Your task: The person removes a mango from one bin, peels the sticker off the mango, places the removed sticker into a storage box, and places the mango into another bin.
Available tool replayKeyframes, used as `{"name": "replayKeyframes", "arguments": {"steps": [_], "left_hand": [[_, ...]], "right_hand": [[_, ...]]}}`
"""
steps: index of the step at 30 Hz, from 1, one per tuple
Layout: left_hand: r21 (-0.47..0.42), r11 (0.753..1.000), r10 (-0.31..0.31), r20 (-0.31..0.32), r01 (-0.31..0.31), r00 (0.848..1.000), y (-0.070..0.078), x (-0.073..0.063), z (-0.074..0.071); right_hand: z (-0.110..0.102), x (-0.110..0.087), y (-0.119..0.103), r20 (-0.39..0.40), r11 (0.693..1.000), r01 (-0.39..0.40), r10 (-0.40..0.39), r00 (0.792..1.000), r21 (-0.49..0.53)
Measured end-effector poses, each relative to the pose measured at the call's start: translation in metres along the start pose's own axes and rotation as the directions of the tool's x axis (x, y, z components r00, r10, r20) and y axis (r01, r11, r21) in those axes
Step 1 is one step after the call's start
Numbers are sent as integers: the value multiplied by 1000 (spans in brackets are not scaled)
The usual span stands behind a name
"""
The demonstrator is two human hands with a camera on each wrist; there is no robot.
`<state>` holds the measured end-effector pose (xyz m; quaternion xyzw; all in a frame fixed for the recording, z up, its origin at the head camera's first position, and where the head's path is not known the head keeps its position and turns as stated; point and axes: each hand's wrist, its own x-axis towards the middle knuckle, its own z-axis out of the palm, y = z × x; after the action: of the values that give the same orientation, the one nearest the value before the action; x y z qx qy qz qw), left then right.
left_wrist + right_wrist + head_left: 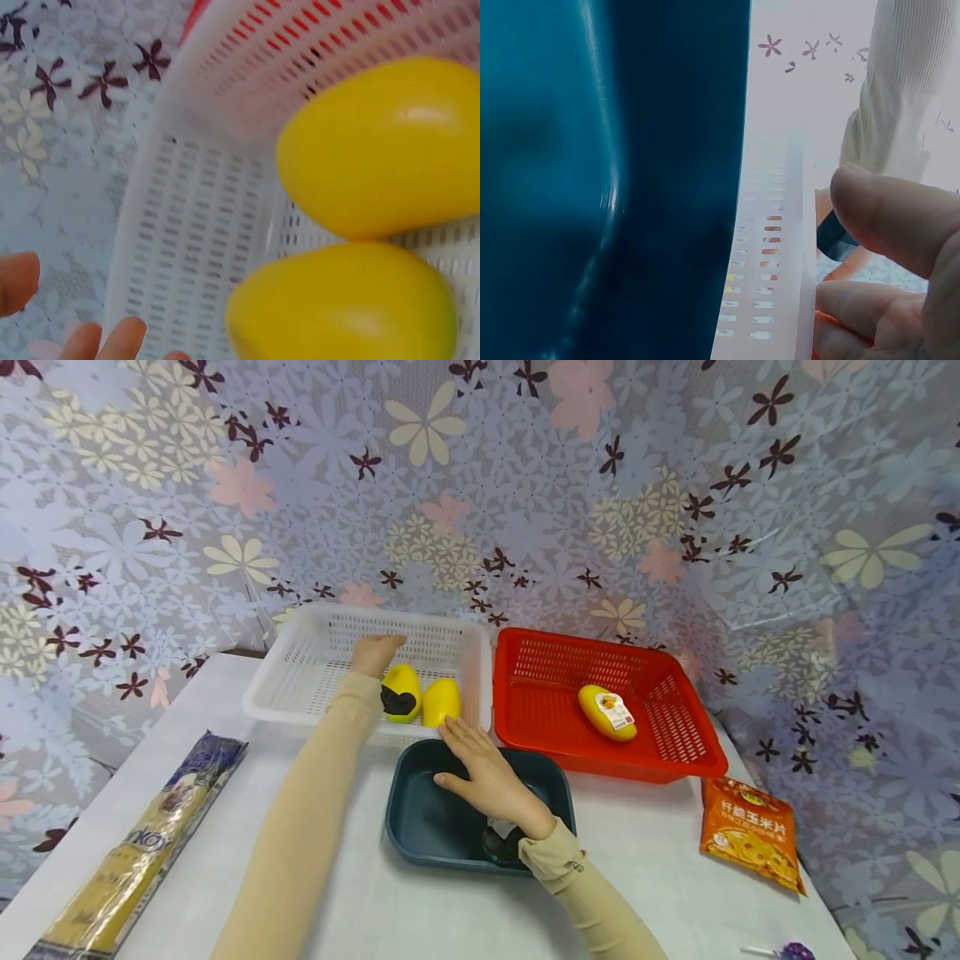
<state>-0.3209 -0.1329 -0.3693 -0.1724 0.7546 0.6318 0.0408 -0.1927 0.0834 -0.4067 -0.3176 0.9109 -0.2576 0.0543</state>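
My left hand [377,654] hovers over the white basket [288,660], thumb and fingertips [124,337] apart with nothing between them. Beside it in the basket lie two yellow mangoes: one [406,677] is partly covered by a black object at my left wrist, the other [441,702] sits to its right. In the left wrist view both mangoes fill the right side. My right hand [487,772] reaches across the dark teal tray [405,810], fingers extended toward the near rim of the white basket and holding nothing. Its fingertips overlap the lower end of the right-hand mango in the head view.
A red basket [525,727] stands at right, holding a labelled mango [592,706]. An orange snack bag [753,835] lies at the table's right edge, with a purple lollipop [797,952] below. A long pasta packet [150,835] lies at left. Floral fabric [450,485] hangs behind.
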Motion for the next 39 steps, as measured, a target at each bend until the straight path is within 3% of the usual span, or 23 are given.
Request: {"name": "replayKeyframes", "arguments": {"steps": [7,12,19,27,39], "left_hand": [[-49,998,30,59,-27,998,9,-6,5],[-34,998,58,117,-54,991,16,-12,7],[-8,997,78,165,-77,983,22,-14,11],[-61,989,146,242,-135,959,30,-34,26],[61,948,279,305,-311,911,21,-64,55]], "right_hand": [[-2,-1,-1,9,1000,3,-3,1000,27],[-4,-2,2,-23,992,-19,22,999,123],[-15,-5,4,-90,933,-88,127,988,350],[-30,-12,7,-145,899,-109,186,972,425],[-55,-25,25,-222,865,-48,181,958,499]]}}
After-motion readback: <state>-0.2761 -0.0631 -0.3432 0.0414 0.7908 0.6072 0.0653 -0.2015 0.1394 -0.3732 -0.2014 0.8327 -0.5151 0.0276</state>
